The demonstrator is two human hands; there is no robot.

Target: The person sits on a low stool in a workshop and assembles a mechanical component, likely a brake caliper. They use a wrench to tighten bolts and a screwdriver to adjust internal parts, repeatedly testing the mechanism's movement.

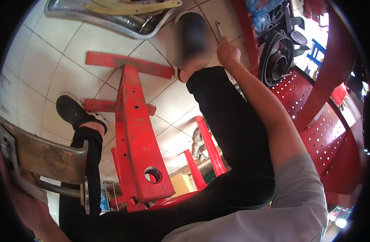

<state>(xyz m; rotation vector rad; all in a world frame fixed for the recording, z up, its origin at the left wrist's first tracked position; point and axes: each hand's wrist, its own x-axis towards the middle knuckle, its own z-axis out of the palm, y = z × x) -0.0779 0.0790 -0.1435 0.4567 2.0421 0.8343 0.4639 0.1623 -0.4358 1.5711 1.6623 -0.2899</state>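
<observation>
My right hand (228, 53) reaches forward over the tiled floor, closed around the end of a slim metal wrench (219, 29). At the lower left, my left hand (31, 203) is wrapped around a metal clamp-like piece (52, 158) with a curved, brownish plate and a threaded rod; dim light hides some of the fingers. Between my legs stands a red steel frame (140, 133) with a round hole near its close end and crossbars at its far end. It is apart from both hands.
A metal tray (140, 34) holding tools and a yellowish curved piece lies at the far left. On the right are a red perforated panel (302, 94) and a black wheel-like part with a belt (276, 60). A small red stool (195, 169) stands near my thigh.
</observation>
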